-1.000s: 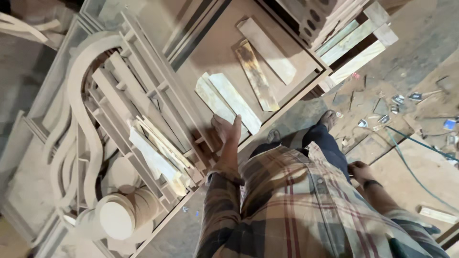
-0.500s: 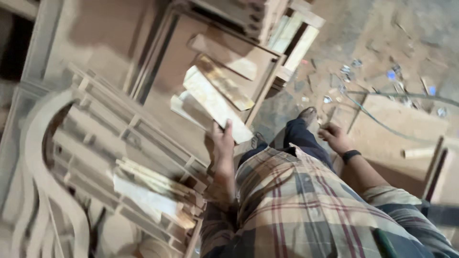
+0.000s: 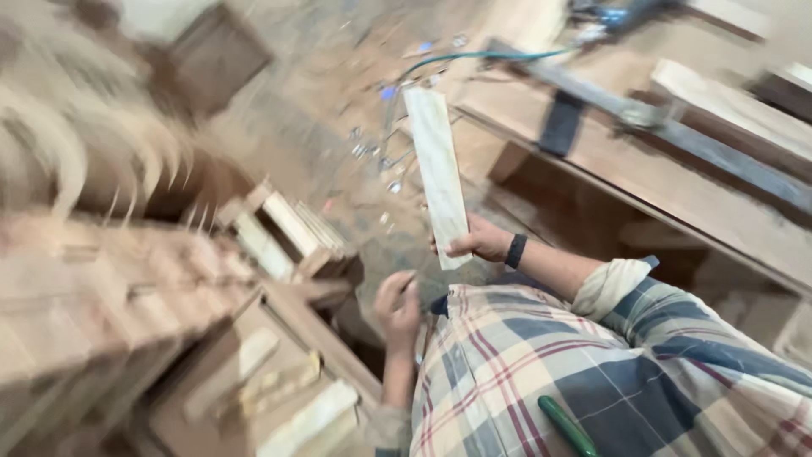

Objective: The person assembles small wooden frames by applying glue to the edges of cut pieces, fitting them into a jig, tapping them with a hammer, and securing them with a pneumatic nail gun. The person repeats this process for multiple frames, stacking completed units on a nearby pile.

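My right hand (image 3: 482,241), with a dark band on its wrist, grips the lower end of a flat pale wooden slat (image 3: 438,169) that stands up and away from me. My left hand (image 3: 397,303) hangs lower, at the waist of my plaid shirt, with its fingers curled; the view is too blurred to tell whether it holds something thin. Just left of the left hand is a wooden frame (image 3: 288,355) with several loose pale slats (image 3: 309,419) lying in it.
A stack of short wooden pieces (image 3: 283,228) stands left of centre. A long workbench (image 3: 660,186) with a dark metal bar crosses the right side. Small metal bits and a green hose (image 3: 474,57) lie on the dusty floor. The left edge is motion-blurred woodwork.
The view has swung right, from the carved frames toward the workbench. My right hand, empty and low before, now holds a pale slat up. My left hand has come off the frame.
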`<control>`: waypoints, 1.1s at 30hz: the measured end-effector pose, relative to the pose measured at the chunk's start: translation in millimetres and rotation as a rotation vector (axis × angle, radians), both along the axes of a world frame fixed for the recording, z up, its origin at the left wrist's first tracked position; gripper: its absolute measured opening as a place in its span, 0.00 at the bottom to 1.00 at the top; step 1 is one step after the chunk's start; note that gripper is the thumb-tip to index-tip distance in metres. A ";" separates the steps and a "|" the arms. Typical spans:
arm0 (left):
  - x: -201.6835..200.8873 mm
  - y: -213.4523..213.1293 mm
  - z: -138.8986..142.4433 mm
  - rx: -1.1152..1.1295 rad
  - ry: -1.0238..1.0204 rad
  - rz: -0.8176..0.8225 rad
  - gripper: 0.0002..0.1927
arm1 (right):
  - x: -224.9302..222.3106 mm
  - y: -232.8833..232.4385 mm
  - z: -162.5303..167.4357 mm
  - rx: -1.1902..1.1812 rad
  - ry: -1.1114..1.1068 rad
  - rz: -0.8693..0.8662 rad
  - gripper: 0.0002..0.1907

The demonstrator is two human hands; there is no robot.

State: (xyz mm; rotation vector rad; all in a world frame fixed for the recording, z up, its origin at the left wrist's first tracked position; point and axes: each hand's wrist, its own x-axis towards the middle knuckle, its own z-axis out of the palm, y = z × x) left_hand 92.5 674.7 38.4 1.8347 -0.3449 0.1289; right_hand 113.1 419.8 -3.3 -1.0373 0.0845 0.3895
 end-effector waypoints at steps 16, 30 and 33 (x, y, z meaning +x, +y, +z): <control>-122.4 -281.4 -144.3 -0.059 0.519 -0.451 0.10 | -334.6 -402.8 52.5 -1.558 0.460 -0.528 0.37; -57.9 -349.4 -114.9 0.167 0.221 -0.264 0.11 | -283.2 -514.4 -45.9 -1.926 0.268 -0.729 0.32; 10.1 -351.3 -132.2 0.230 0.137 -0.226 0.14 | -286.6 -469.9 -66.2 -1.884 0.222 -0.812 0.32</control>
